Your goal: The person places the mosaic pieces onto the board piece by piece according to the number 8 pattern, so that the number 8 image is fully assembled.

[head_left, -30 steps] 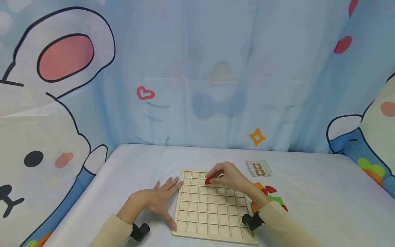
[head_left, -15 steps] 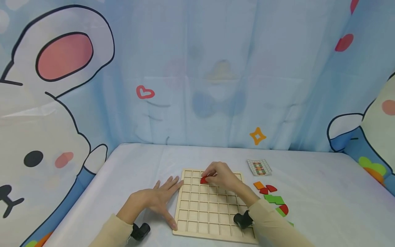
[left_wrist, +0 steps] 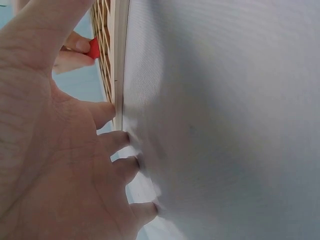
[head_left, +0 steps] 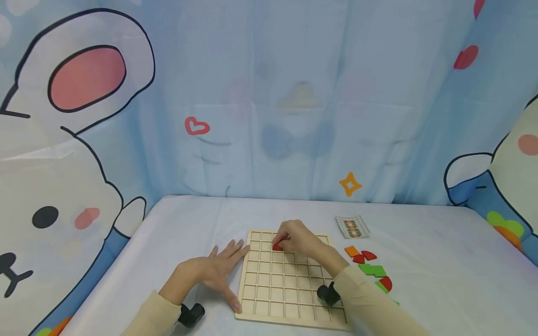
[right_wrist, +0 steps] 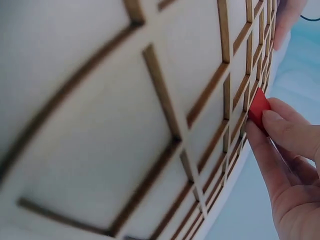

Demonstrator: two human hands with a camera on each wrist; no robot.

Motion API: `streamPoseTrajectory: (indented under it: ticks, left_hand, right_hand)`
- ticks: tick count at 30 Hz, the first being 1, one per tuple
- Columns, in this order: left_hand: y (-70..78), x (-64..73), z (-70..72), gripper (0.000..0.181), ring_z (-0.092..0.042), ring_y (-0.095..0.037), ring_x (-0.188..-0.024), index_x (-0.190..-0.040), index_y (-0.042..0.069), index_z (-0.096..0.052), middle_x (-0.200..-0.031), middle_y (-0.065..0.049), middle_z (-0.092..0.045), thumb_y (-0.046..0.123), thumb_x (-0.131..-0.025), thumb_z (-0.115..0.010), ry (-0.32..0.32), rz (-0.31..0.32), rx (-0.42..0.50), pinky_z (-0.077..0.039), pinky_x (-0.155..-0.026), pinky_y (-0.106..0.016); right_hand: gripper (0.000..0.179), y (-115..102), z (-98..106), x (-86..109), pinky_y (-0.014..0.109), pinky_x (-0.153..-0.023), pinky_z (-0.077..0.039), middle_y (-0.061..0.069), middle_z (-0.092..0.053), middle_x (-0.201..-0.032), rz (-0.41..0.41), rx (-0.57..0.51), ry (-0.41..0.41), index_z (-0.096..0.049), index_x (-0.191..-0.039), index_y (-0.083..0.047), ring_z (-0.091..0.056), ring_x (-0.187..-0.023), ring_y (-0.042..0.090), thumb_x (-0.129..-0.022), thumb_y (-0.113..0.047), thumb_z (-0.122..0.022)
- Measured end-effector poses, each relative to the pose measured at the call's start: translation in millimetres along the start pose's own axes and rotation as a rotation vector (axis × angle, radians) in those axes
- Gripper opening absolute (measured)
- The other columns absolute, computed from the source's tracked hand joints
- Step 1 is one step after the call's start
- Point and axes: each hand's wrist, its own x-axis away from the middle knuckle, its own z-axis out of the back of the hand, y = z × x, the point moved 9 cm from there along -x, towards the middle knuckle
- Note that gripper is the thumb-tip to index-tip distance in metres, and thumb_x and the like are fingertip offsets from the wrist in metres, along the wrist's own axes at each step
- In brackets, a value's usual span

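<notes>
A wooden grid board point(head_left: 269, 294) with square compartments lies on the white table. My right hand point(head_left: 297, 240) reaches over its far part and pinches a red quarter-round piece point(head_left: 277, 247) between thumb and fingers. In the right wrist view the red piece point(right_wrist: 259, 107) stands tilted, its lower edge right at the grid's ridges. My left hand point(head_left: 218, 273) is spread flat at the board's left side, thumb at the near left corner and index finger at the left edge. The left wrist view shows its fingertips point(left_wrist: 145, 212) resting on the tablecloth beside the board's rim point(left_wrist: 119, 65).
Right of the board lie loose pieces: an orange square point(head_left: 352, 251), red quarter-rounds point(head_left: 369, 255) and green pieces point(head_left: 373, 270). Behind them is a small pattern card point(head_left: 352, 227) with coloured squares. A cartoon-printed blue curtain point(head_left: 235, 154) hangs behind the table.
My right hand has moved a little left with the red piece and lowered it to the grid, uncovering more loose pieces at the right. My left hand stays in place.
</notes>
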Motion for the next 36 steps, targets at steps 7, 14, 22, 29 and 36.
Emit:
streamPoseTrajectory:
  ticks: [7,14,22,29,36]
  left_hand:
    - [1.1,-1.2,-0.8,0.135,0.0,-0.025,-0.162,-0.17,0.017,-0.009,-0.177,-0.009,-0.004,0.053,-0.071,-0.095,-0.003,0.003,-0.008,-0.003,-0.129,-0.055]
    - [3.8,0.3,0.2,0.135,0.0,-0.027,-0.162,-0.17,0.016,-0.008,-0.176,-0.01,-0.003,0.051,-0.073,-0.095,-0.011,-0.006,-0.002,-0.004,-0.129,-0.056]
    - [3.6,0.1,0.3,0.135,0.0,-0.026,-0.162,-0.17,0.017,-0.008,-0.177,-0.009,-0.004,0.052,-0.072,-0.095,-0.012,-0.005,-0.004,-0.004,-0.129,-0.056]
    - [-0.6,-1.7,0.8,0.135,0.0,-0.028,-0.162,-0.17,0.017,-0.009,-0.176,-0.009,-0.004,0.052,-0.071,-0.095,0.002,-0.012,0.004,-0.003,-0.128,-0.057]
    - [-0.7,-1.5,-0.2,0.136,0.0,-0.028,-0.162,-0.17,0.016,-0.008,-0.176,-0.011,-0.003,0.051,-0.071,-0.096,0.0,-0.017,0.015,-0.003,-0.128,-0.057]
  right_hand:
    - [0.023,-7.6,-3.7,-3.2,0.021,-0.074,-0.058,0.006,-0.072,-0.088,0.007,0.074,-0.057,-0.083,-0.091,0.001,-0.07,-0.085,0.021,-0.089,0.019,-0.069]
    - [0.026,-12.6,-7.1,-2.1,0.023,-0.075,-0.06,0.008,-0.071,-0.089,0.035,0.11,-0.07,-0.082,-0.091,0.004,-0.071,-0.085,0.024,-0.089,0.023,-0.065]
    - [0.025,-15.8,-8.6,-3.0,0.023,-0.076,-0.06,0.008,-0.068,-0.086,0.051,0.155,-0.075,-0.082,-0.092,0.005,-0.068,-0.084,0.023,-0.088,0.024,-0.065]
    - [0.02,-15.0,-12.0,-8.4,0.025,-0.076,-0.061,0.012,-0.073,-0.088,0.016,0.216,-0.079,-0.082,-0.092,0.005,-0.072,-0.088,0.028,-0.088,0.021,-0.069]
    - [0.019,-13.8,-13.0,-9.1,0.026,-0.076,-0.062,0.012,-0.073,-0.088,-0.012,0.228,-0.071,-0.082,-0.091,0.004,-0.073,-0.088,0.028,-0.088,0.019,-0.071]
